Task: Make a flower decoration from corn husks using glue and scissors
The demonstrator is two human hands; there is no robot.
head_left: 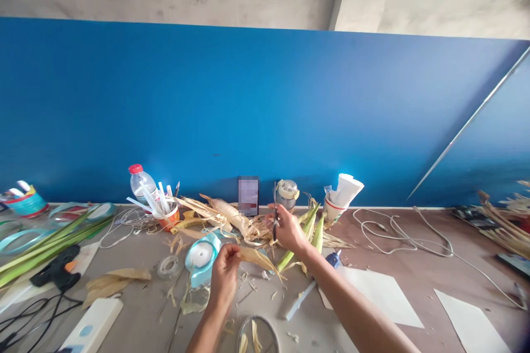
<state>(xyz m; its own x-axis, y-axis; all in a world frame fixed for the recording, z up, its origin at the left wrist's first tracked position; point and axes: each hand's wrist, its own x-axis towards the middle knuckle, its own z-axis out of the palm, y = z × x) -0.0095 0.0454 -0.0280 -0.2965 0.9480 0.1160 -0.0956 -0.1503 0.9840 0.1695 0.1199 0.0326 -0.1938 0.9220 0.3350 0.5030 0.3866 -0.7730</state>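
My left hand pinches one end of a dried corn husk, which stretches to the right above the table. In my right hand is a pair of scissors, held upright with the blades pointing up, apart from the husk. Beside my left hand lies a roll of light blue ribbon. Behind both hands are a heap of dried husks and a propped-up phone. Green husk leaves lie just right of my right hand.
A glue gun and a power strip lie at left. At the back stand a bottle, a cup of white sticks, a lidded jar and a paper cup. White paper and cables are at right.
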